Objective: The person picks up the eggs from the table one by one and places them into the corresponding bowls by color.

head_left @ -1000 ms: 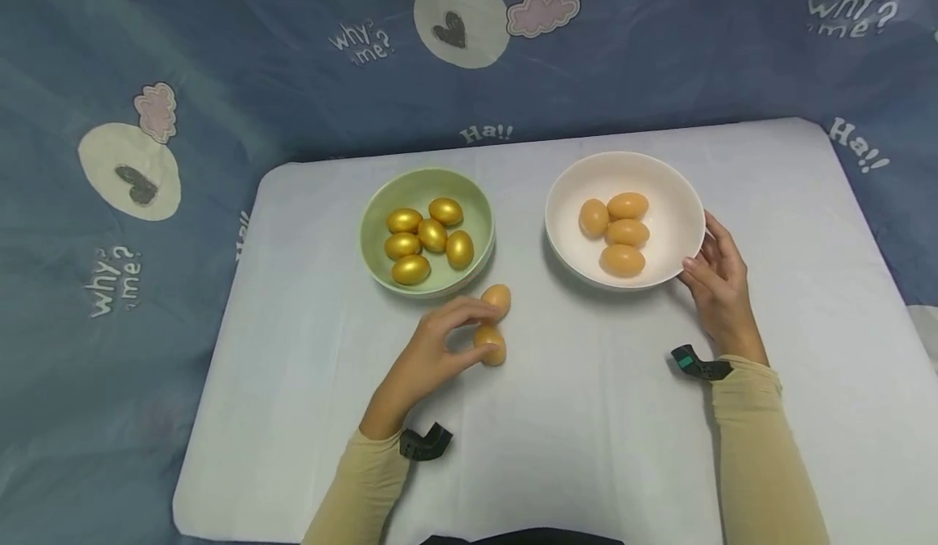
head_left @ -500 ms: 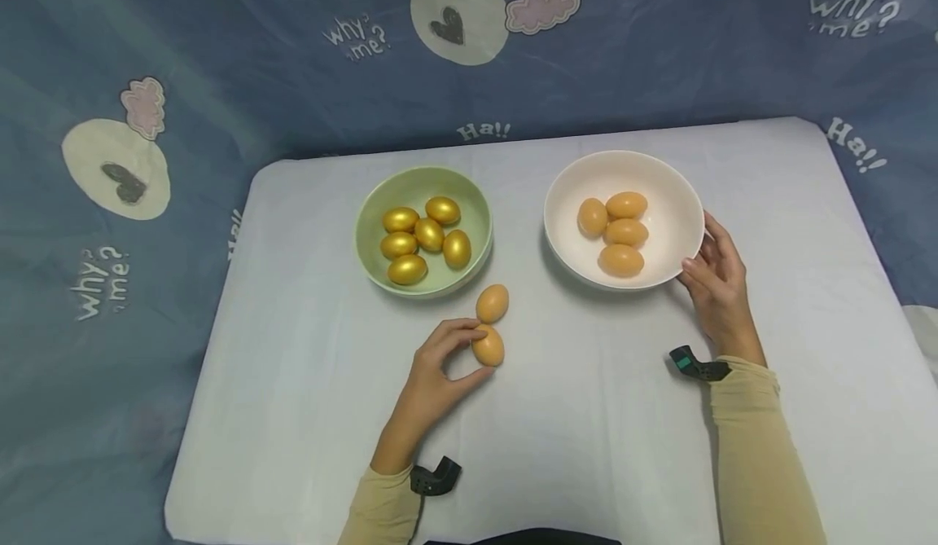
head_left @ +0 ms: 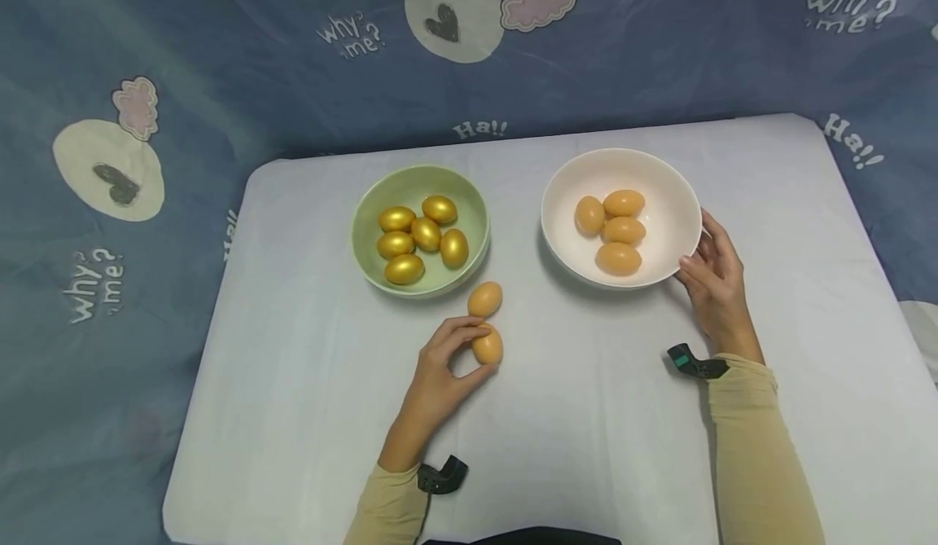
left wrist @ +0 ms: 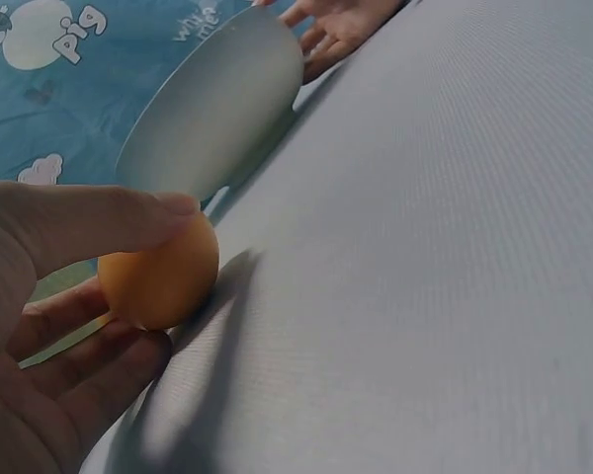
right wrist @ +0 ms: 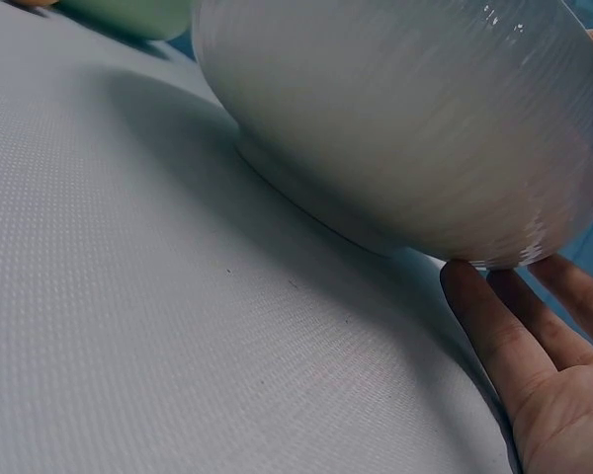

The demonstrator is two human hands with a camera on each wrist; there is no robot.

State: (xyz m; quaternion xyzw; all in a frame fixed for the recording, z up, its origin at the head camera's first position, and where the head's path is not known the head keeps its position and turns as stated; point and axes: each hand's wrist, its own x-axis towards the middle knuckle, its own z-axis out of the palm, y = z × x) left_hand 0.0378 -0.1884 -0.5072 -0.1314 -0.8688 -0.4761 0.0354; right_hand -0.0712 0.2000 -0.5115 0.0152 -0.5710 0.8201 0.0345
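My left hand (head_left: pixel 442 374) pinches an orange-tan egg (head_left: pixel 488 347) between thumb and fingers, low at the white tabletop. In the left wrist view the thumb lies across the top of this egg (left wrist: pixel 163 276), with fingers on its far side. Just beyond it sits a second orange-tan egg (head_left: pixel 484 299), close to the fingertips. My right hand (head_left: pixel 716 284) holds the white bowl (head_left: pixel 670 195) at its right side, thumb at the rim and fingers round the outer wall. Several orange-tan eggs (head_left: pixel 624 229) lie inside that bowl. The right wrist view shows fingertips under the bowl's wall (right wrist: pixel 405 128).
Left of the white bowl stands a green bowl (head_left: pixel 366 239) with several shiny gold eggs (head_left: pixel 426 234) in it. The white table (head_left: pixel 293 415) ends at a blue printed cloth (head_left: pixel 293 81) behind and at the left.
My left hand has drawn back from the farther egg and closed round the nearer one, its fingers and thumb now at that egg's sides. The right hand stays on the white bowl.
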